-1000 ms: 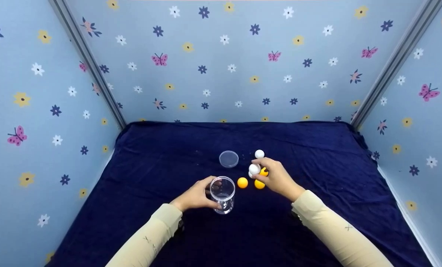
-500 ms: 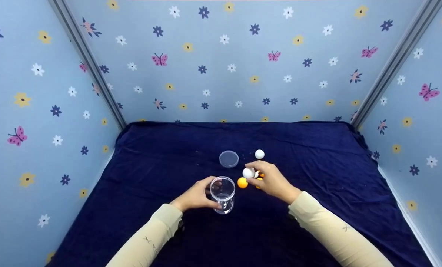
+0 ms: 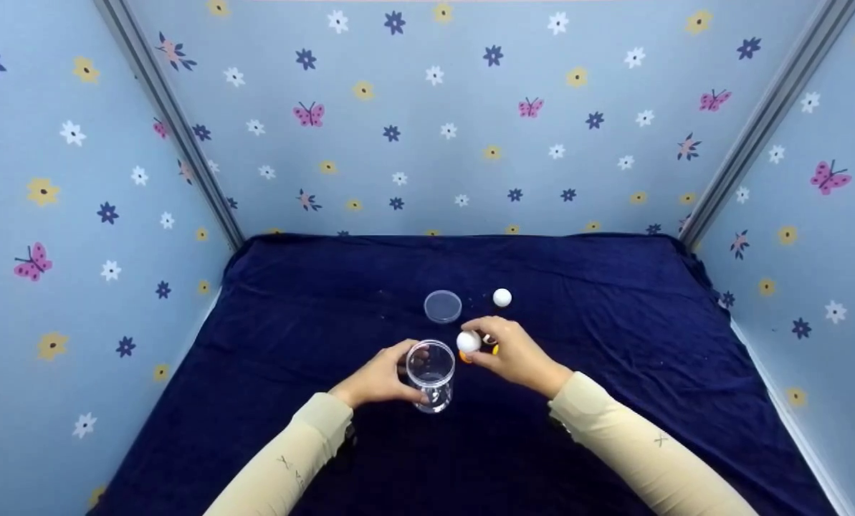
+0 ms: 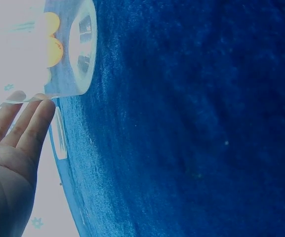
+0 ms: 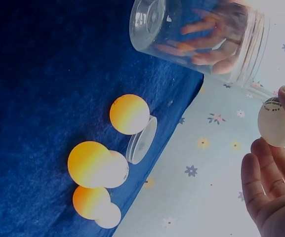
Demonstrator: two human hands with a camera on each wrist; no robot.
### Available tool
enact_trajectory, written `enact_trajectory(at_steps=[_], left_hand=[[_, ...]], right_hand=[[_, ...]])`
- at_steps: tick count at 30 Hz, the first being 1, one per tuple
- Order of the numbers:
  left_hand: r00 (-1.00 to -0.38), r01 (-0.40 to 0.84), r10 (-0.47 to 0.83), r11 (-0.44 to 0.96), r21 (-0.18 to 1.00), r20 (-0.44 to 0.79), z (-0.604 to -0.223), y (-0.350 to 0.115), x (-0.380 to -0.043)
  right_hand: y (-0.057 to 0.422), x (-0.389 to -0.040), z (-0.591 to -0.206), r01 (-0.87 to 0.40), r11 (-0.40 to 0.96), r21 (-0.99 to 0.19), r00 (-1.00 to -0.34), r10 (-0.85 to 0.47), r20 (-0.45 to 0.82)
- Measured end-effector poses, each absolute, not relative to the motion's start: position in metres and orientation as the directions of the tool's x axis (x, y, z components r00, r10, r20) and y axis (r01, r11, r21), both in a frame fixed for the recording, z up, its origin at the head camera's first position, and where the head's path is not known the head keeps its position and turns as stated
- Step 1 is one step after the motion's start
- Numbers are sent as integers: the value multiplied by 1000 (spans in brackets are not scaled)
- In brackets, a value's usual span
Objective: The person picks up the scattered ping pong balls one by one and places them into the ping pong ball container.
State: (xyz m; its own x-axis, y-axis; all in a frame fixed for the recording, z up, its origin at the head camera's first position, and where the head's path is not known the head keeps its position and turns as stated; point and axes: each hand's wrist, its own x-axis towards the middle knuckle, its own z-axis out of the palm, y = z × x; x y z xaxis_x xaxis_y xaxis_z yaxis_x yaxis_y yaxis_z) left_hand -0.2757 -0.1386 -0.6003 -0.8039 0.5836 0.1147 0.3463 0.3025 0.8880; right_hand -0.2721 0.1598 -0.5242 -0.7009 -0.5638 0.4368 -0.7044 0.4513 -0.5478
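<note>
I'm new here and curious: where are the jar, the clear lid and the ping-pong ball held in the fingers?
Clear jar [image 3: 437, 393], head view: front wall, below the rim.
Clear lid [image 3: 443, 307], head view: middle of its flat disc.
Held white ping-pong ball [image 5: 277, 123], right wrist view: middle of its visible side.

The desk [image 3: 613, 287] is covered by a dark blue cloth [image 3: 312, 287], creased in places. Landmark: the clear round lid [image 3: 443, 307], lying flat. Jar [image 3: 431, 387]: upright, nearer the person than the lid, base at the cloth. First white ball [image 3: 502, 297]: right of the lid. First orange ball [image 5: 129, 114]: nearer the person than the lid, slightly right. Second white ball [image 5: 120, 170] and two further orange balls [image 5: 87, 164]: clustered right of the lid, on its near side.
</note>
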Motion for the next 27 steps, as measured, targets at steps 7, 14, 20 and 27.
enact_trajectory(at_steps=[7,14,20,27], left_hand=[[-801,349,586,297,889,118,-599,-138,-275],[-799,353,589,289,890,126,-599,-139,-275],[-799,357,589,303,884,121,-599,-139,-275],[-801,361,587,314,878,119,-599,-139,-275]], right_hand=[[153,-270,-527,-717,452,-530,-690,-571,445],[146,-269,-527,-696,436,-571,-701,-585,408],[139,-269,-529,-733,380,-564,-658,-606,446],[133,-267,-529,-739,385,-553,-652,-617,441]])
